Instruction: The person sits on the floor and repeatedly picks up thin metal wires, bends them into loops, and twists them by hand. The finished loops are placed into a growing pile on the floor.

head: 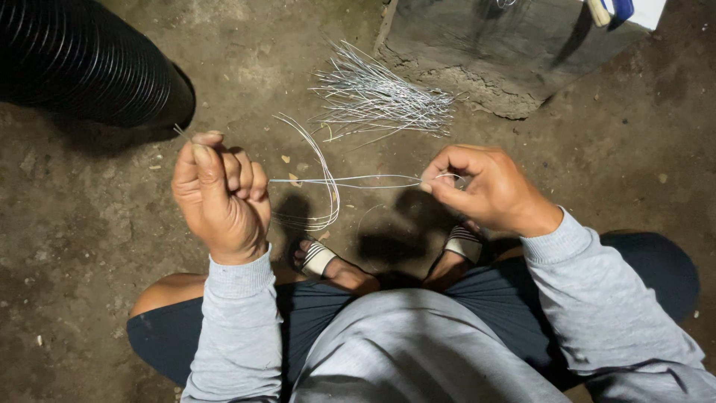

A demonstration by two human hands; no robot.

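Observation:
My left hand (221, 195) is closed in a fist around thin silver wire strands (328, 181), whose end sticks out above the thumb. My right hand (481, 186) pinches the other end of the same strands between thumb and fingers. The wires stretch level between both hands, and a loose loop of them curves up and down near the left fist. A bundle of cut wire pieces (380, 97) lies on the dirt floor beyond my hands.
A black ribbed pipe (82, 60) lies at the upper left. A concrete block (492, 52) stands at the top right, with tool handles at its corner. My sandalled feet (328, 261) rest on the dirt floor below the wires.

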